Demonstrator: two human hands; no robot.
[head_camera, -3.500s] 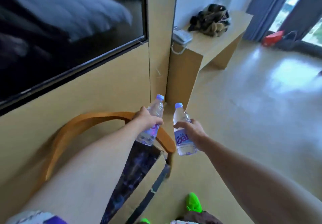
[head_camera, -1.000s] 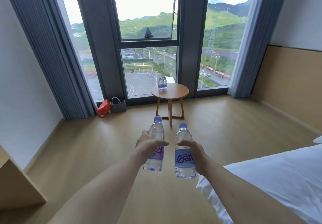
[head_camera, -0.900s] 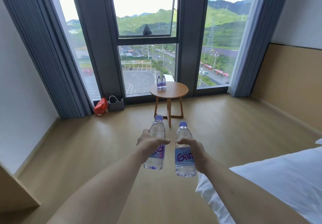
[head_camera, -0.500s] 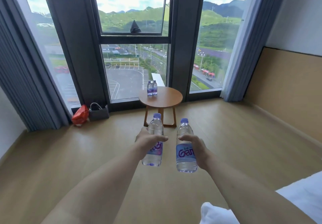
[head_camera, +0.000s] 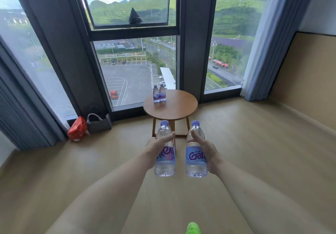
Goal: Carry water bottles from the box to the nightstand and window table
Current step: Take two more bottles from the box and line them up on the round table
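Left hand (head_camera: 157, 147): thumb laid across the front of the left bottle (head_camera: 165, 158), remaining fingers wrapped round its far side and mostly hidden, so a full grip at label height. Right hand (head_camera: 207, 151): thumb across the front of the right bottle (head_camera: 196, 156) just above the label, fingers curled round the back; also a full grip. Both bottles upright, purple caps on top, clear water visible below blue-and-pink labels, held side by side with a narrow gap between them and apart from each other. Both forearms extend forward from the lower frame edge. Directly beyond the held bottles stands the round wooden window table (head_camera: 179, 107), on thin wooden legs, on the light wood floor (head_camera: 254, 152). Two more bottles on the table (head_camera: 159, 94) stand upright at its far left edge, next to each other; whether they touch is not resolvable at this range. Behind the table, a tall dark-framed window (head_camera: 134, 32) with a car park and green hills outside. Left of the table, against the window base, a red bag (head_camera: 77, 128) and a grey bag (head_camera: 99, 124) sit just beside each other. Grey-blue curtains (head_camera: 269, 52) hang at both sides. A bright green shoe (head_camera: 193, 228) shows at the bottom edge.
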